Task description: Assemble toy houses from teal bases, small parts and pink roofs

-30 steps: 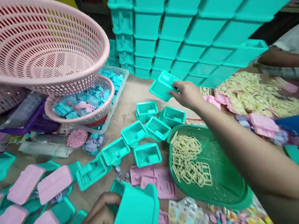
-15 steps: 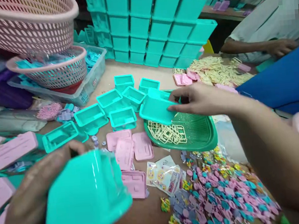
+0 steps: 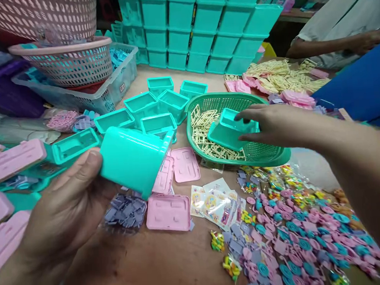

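My left hand [image 3: 73,202] is closed around one end of a teal plastic box [image 3: 132,159], which is tilted on its side above the table, its smooth wall facing me. Over the green basket [image 3: 275,154], my right hand [image 3: 263,122] has thumb and fingers on a second teal box [image 3: 226,133]. Below that box, cream plastic part frames [image 3: 203,122] lie in the basket; whether the box rests on them I cannot tell. Several teal boxes [image 3: 158,124] stand open-topped beyond my left hand. Flat pink lids [image 3: 168,213] lie nearer me.
Stacked teal boxes [image 3: 182,30] form a wall at the back. Pink baskets [image 3: 70,64] stand at the left. Loose pink and blue pieces [image 3: 295,248] spread across the right front, beside sticker sheets [image 3: 213,201]. Another person's arm [image 3: 333,45] is at the far right, behind a blue panel [image 3: 361,78].
The box in my left hand has moved farther from me and turned. My right hand has carried its box rightward, over the middle of the basket. The view has shifted slightly.
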